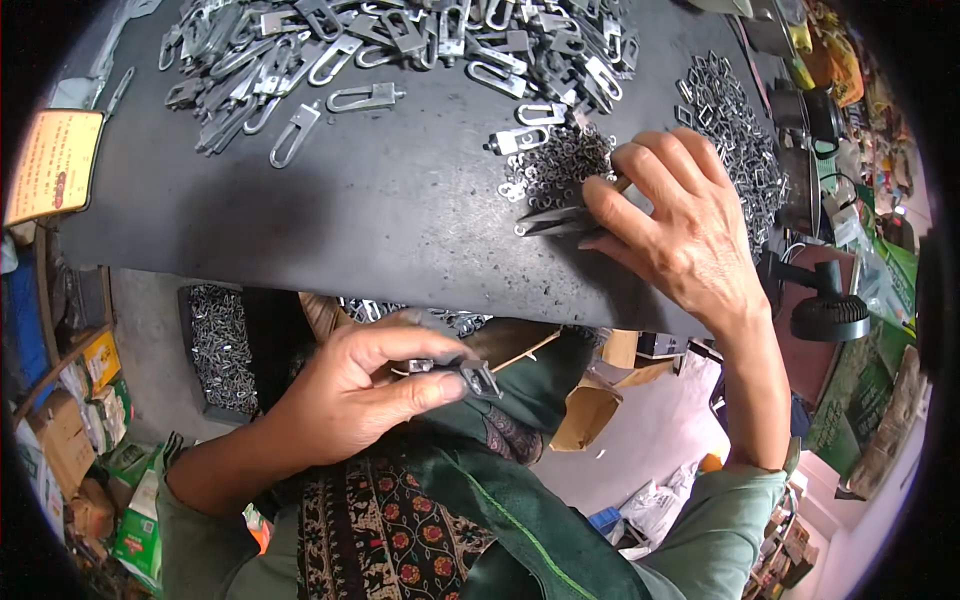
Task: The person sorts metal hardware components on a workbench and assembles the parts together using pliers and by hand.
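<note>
On the dark worktop point(330, 215), seen from the head camera, the right hand point(672, 230) rests at the near right edge with its fingers pressed down on a small dark metal piece point(556, 221), which lies flat beside a heap of small rings point(562, 160). Whether the hand truly grips the piece or only pins it cannot be told. Below the worktop's edge, over the lap, the left hand point(355, 390) is closed around a metal clasp point(462, 372), pinched between thumb and fingers, its end sticking out to the right. Across the far side of the worktop lies a wide pile of long metal loops point(400, 45); a second heap of small links point(732, 130) sits to the right. A tray of more small parts point(222, 345) stands under the worktop, left of the lap. A black fan point(826, 310) is at the right.
</note>
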Demonstrator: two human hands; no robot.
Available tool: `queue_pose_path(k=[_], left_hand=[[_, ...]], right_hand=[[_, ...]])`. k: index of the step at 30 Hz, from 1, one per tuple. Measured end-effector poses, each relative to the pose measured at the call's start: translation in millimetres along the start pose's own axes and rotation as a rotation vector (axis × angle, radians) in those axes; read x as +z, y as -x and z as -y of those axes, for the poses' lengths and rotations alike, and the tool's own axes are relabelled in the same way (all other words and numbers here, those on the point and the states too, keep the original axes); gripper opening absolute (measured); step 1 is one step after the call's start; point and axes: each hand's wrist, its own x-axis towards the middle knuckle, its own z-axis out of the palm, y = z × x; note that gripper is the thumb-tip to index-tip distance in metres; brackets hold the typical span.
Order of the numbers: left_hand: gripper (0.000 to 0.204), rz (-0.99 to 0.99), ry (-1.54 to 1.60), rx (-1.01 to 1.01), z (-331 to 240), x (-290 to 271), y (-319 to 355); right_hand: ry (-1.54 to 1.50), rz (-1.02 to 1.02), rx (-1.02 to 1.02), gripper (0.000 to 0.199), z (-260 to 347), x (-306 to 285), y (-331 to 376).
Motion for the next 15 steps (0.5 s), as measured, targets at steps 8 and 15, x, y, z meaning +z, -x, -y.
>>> queue_pose_path(k=[8, 15], left_hand=[[0.022, -0.044, -0.132, 0.269, 2, 3, 3], [0.024, 0.008, -0.138, 0.233, 4, 3, 0]], right_hand=[[0.096, 0.021, -0.087, 0.032, -9, -7, -3], [0.116, -0.019, -0.088, 0.026, -4, -3, -8]])
